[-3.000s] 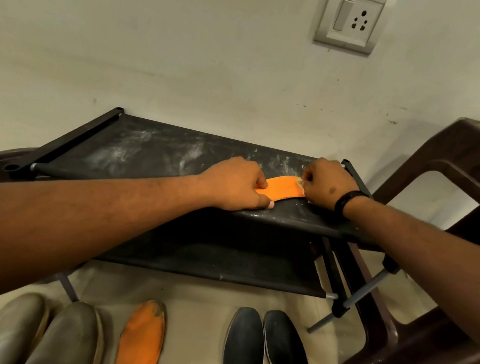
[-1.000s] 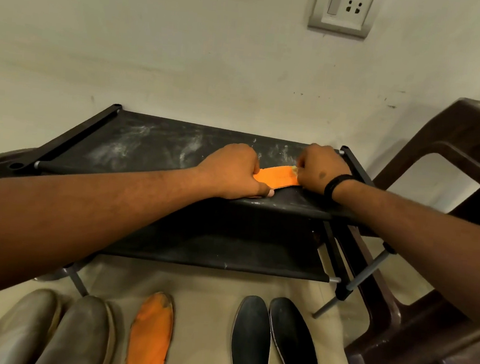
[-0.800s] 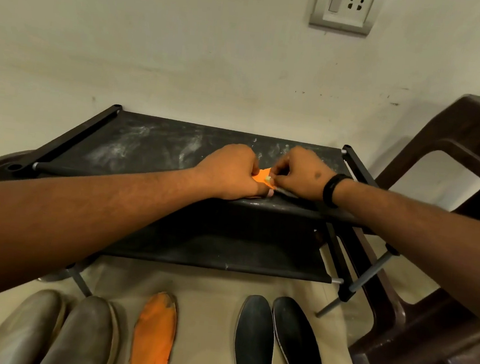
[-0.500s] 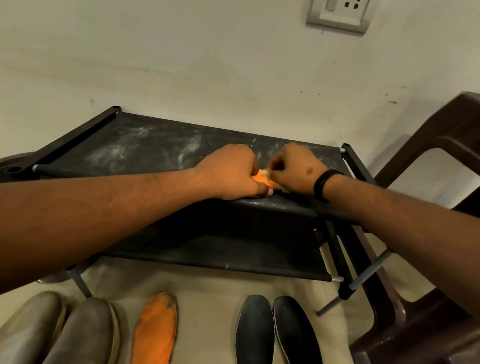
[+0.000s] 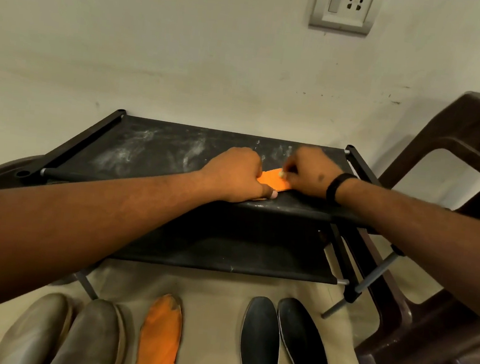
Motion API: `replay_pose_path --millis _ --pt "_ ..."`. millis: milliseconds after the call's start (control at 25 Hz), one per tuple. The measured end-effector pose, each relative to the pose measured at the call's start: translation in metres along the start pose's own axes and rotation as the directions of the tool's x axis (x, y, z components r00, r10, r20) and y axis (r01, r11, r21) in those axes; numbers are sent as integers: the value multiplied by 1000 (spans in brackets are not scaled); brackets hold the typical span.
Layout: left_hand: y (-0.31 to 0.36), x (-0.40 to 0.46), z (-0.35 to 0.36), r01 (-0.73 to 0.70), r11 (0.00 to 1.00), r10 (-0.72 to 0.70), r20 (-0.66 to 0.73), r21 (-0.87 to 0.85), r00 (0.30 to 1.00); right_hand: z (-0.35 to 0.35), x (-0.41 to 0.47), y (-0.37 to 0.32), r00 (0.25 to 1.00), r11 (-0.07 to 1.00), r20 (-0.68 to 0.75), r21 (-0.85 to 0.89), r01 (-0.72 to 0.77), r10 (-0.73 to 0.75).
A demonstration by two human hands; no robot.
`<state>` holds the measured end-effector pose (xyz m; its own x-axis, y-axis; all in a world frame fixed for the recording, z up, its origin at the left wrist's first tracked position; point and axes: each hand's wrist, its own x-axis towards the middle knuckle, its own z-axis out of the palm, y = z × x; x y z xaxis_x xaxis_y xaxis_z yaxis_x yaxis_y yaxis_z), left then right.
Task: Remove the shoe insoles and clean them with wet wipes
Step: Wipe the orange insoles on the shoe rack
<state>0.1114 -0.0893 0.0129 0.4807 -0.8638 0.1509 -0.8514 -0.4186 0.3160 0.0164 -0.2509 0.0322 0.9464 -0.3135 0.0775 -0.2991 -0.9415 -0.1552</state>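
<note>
text: none legible | labels: none | small rack-edge mark point(image 5: 259, 205): unreadable

A dusty black rack point(image 5: 159, 150) carries one orange insole point(image 5: 274, 180) on top.

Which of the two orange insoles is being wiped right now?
The orange insole on the rack's top shelf, pinned by the left hand with the right hand on it. The other orange insole lies untouched on the floor beside the shoes.
</note>
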Motion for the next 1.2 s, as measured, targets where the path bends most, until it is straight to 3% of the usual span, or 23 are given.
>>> replay_pose_path --millis 80,200,360,480,640,800,920,960,1080,1120,1200 --pt "-2 -1 -1 5 1000 -5 3 -13 1000 1 -7 1 996 995 45 69 68 -71" --pt "3 -1 -1 3 999 -4 19 37 1000 -6 -3 28 993 993 -51 -41 -107 105" --pt "0 -1 -2 -1 1000 1 14 23 1000 -3 -19 21 1000 998 23 55 -2 1" --pt "4 -1 -3 1 1000 -2 29 28 1000 -8 -17 31 992 993 -61 -28 -115 113" --pt "2 0 -3 -11 1000 11 15 26 1000 1 -19 15 999 998 19 -45 34 -33" --pt "3 2 -2 -29 999 28 26 45 999 -5 -9 25 990 988 -79 -97 -122 114" --pt "-4 3 0 -25 1000 24 24 7 999 1 -24 2 993 994 57 47 101 -104" --pt "-4 3 0 -27 1000 27 31 6 999 0 -24 3 992 990 55 82 113 -117" --pt "2 4 -1 -35 999 34 36 35 999 -6 -9 18 994 995 -69 -53 -84 80" --pt "2 4 -1 -36 999 35 32 34 999 -4 -8 13 995 995 -71 -59 -79 74" --pt "-3 4 0 -44 999 44 22 -2 999 2 -16 -9 997 996 2 -17 83 -83"
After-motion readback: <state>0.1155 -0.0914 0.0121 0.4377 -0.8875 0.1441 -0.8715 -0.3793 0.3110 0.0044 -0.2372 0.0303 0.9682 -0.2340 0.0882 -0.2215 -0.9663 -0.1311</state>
